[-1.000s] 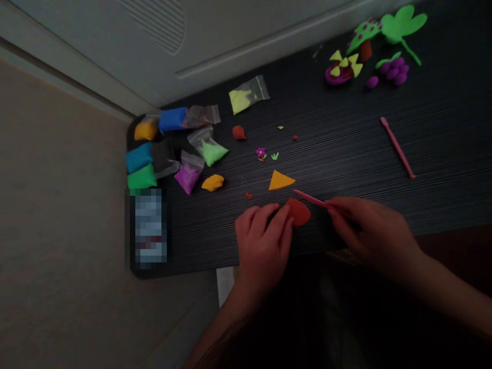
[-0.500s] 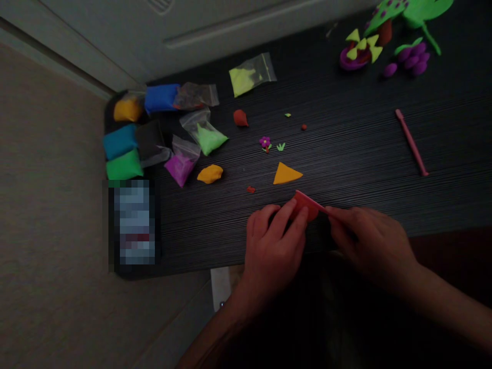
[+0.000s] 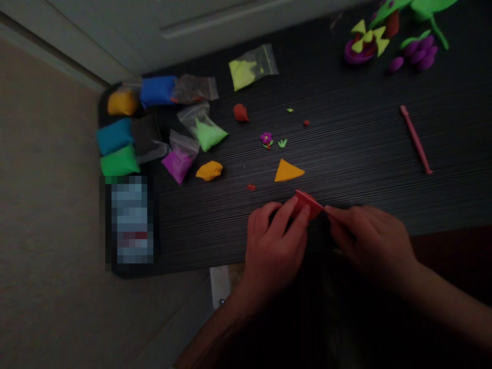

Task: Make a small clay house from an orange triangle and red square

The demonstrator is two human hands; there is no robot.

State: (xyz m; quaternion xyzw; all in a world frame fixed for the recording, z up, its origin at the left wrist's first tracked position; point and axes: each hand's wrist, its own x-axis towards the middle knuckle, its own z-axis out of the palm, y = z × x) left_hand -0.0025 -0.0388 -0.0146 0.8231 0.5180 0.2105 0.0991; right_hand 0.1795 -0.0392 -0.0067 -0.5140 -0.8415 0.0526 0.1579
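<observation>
A flat red piece of modelling clay [image 3: 312, 209] lies near the table's front edge. My left hand [image 3: 277, 241] holds it down with bent fingertips, which hide its left part. In my right hand [image 3: 371, 233] is a thin pink clay tool [image 3: 310, 198], pinched between thumb and fingers. The tool's blade lies across the upper edge of the red clay, touching it. Just beyond the fingers is a flat orange clay triangle [image 3: 288, 171]. A small red scrap [image 3: 251, 187] sits to the left of it.
Bags of coloured clay, one of them purple [image 3: 179, 163], cover the table's left end above a blurred-out object [image 3: 131, 220]. A tiny purple clay flower [image 3: 266, 138] lies mid-table. A second pink tool [image 3: 416, 139] and clay grapes [image 3: 421, 53] are at right.
The pink tool has come down from above the red clay onto its upper edge. My left hand has shifted slightly right over the clay. The view has also shifted.
</observation>
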